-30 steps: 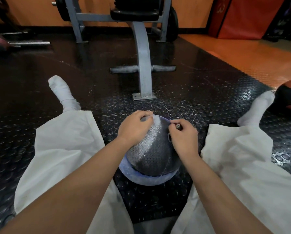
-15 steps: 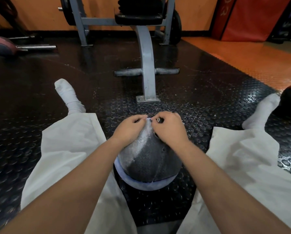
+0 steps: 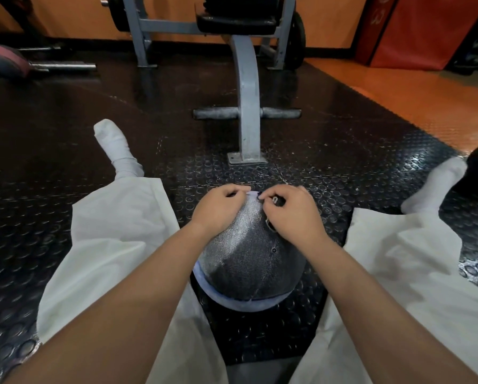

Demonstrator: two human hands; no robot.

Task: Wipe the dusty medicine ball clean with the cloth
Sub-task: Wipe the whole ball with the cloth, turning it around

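Grey steel weight bench [image 3: 247,87] stands on black studded rubber flooring [image 3: 343,151], orange walls [image 3: 71,12] and red padding [image 3: 426,31] behind.

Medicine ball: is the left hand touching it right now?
Touching. The head view shows the left hand lying on the upper left of the medicine ball, its curled fingers pinching the cloth edge at the top; no gap shows.

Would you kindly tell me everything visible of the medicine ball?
The medicine ball is dark grey with a pebbled, rubbery-looking skin, a pale dusty sheen on its left side, thin seams and a small valve hole. It sits on a light blue cloth on the studded black floor. The left hand and right hand rest curled on its far top, at the cloth's edge.
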